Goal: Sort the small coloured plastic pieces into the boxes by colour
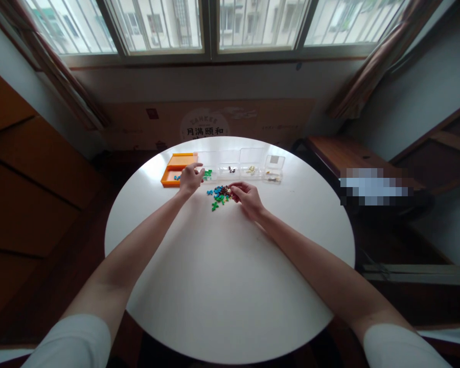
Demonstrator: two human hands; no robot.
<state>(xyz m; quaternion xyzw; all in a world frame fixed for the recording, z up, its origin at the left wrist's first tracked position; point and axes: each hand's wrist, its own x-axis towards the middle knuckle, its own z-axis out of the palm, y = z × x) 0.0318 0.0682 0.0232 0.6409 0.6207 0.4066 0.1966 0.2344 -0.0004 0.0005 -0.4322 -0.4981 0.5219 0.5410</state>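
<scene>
A small pile of blue, green, dark brown and pale plastic pieces (220, 196) lies near the far side of the round white table. My right hand (248, 198) reaches in at the pile's right edge, thumb and fingertips pinched together; whatever they hold is too small to name. Over the right part of an open orange box (171, 184) hovers my left hand (191, 179), fingers bent and apart, with nothing visible between them. Blue pieces (177, 178) lie inside that box. Just right of the left fingers, green pieces (208, 174) sit in a clear compartment.
Clear lidded boxes stand in a row beside the orange one: one with dark pieces (232, 170), one with pale pieces (250, 169), and a box at the right end (273, 176) with a few pale bits. A wooden bench (352, 153) stands beyond the table's right side.
</scene>
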